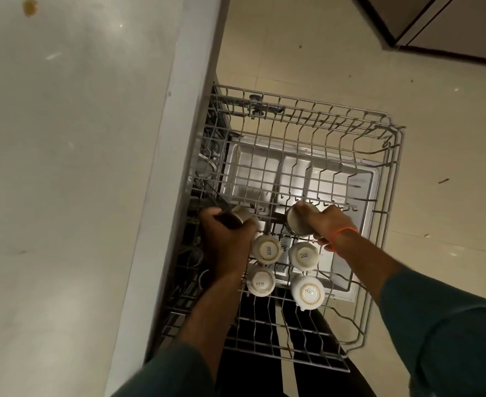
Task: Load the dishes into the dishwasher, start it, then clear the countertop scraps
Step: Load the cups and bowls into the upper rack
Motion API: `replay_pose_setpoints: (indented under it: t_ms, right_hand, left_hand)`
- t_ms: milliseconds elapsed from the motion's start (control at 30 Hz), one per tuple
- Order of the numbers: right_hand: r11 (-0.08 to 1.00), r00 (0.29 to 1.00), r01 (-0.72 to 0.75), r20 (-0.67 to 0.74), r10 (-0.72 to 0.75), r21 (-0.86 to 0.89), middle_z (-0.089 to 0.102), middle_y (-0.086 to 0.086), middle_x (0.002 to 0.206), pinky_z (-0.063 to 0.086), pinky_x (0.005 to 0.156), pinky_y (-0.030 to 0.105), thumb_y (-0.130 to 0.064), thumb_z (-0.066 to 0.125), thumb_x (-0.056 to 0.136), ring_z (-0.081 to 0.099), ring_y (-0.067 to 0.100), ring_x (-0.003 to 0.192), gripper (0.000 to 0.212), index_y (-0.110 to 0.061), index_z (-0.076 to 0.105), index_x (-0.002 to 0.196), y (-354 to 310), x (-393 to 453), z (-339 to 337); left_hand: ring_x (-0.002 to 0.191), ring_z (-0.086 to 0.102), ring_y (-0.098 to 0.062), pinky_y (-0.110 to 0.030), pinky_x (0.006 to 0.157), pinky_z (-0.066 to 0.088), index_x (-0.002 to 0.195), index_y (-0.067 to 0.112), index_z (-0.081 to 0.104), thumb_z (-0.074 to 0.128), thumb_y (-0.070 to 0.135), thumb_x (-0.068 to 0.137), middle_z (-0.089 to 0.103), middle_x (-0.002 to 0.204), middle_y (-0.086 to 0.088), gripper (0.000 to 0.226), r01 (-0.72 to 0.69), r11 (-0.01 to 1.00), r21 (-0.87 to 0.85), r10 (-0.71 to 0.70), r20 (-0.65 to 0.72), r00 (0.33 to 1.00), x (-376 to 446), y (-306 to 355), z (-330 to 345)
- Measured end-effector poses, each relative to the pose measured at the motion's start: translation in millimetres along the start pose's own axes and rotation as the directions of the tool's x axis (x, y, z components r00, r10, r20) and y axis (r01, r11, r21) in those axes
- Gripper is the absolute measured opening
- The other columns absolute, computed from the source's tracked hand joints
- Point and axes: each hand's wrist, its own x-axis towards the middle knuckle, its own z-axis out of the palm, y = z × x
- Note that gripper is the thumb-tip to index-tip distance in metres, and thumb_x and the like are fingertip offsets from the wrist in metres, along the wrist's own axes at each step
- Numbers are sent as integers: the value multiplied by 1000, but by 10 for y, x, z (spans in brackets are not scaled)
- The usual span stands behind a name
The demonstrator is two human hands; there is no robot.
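Observation:
The grey wire dishwasher rack is pulled out over the open door. Several white cups stand upside down in its near part. My left hand grips a steel cup at the rack's left side, close to the counter edge. My right hand holds another steel cup upside down just beyond the white cups, low on the rack's wires. Whether either steel cup rests on the rack I cannot tell.
A pale countertop fills the left, with a brown scrap at its far end and small crumbs. The tiled floor lies to the right, a dark cabinet base at the top right. The open dishwasher door shows under the rack.

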Motion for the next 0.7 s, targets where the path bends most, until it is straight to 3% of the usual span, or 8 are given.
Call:
replay_pose_setpoints:
  t_ms: [100,200,300,367,467,700]
  right_hand:
    - [998,999,28,18,-29,49,74,13,82,55,59,33,-79,55,80,74,30,75,72,-12,59,104,84,-19,-33]
    - [997,998,54,25,-55,54,74,9,85,59,68,38,-82,57,68,72,26,71,76,-16,61,106,139,-60,-32]
    - [996,996,88,-11,-89,-19,73,5,89,60,79,49,-89,53,61,71,28,81,79,-22,56,104,212,-131,-28]
    - [986,991,125,-40,-130,-110,69,4,94,57,84,45,-82,57,73,69,29,89,69,-24,51,109,233,-243,-61]
    - [953,975,184,-75,-208,-242,67,3,95,54,85,40,-69,60,84,67,31,96,53,-24,52,111,284,-317,-77]
    - [885,936,312,-49,-349,-346,73,-4,94,55,78,35,-66,55,89,69,25,93,42,-31,56,111,339,-481,-74]
  left_hand:
    - [91,62,-18,-20,60,44,119,20,39,88,10,72,58,121,-8,68,47,999,24,-46,-25,999,241,-66,166]
    - [80,56,-11,-15,52,40,125,14,42,91,17,72,55,116,-5,72,107,987,121,-104,-32,994,404,-60,304]
    - [101,59,-28,-27,75,47,137,12,40,91,29,74,55,127,-11,83,141,963,229,-139,-27,990,509,-64,430]
    - [121,55,-36,-37,92,47,147,12,33,90,37,74,48,143,-16,96,144,934,328,-140,-36,990,546,-79,513]
    - [137,41,-42,-51,107,43,151,15,26,90,51,67,29,158,-17,111,102,843,528,-80,-65,995,595,-119,611]
    - [149,22,-48,-61,119,27,160,12,11,81,70,69,9,167,-20,128,148,747,648,-132,-73,988,628,-130,728]
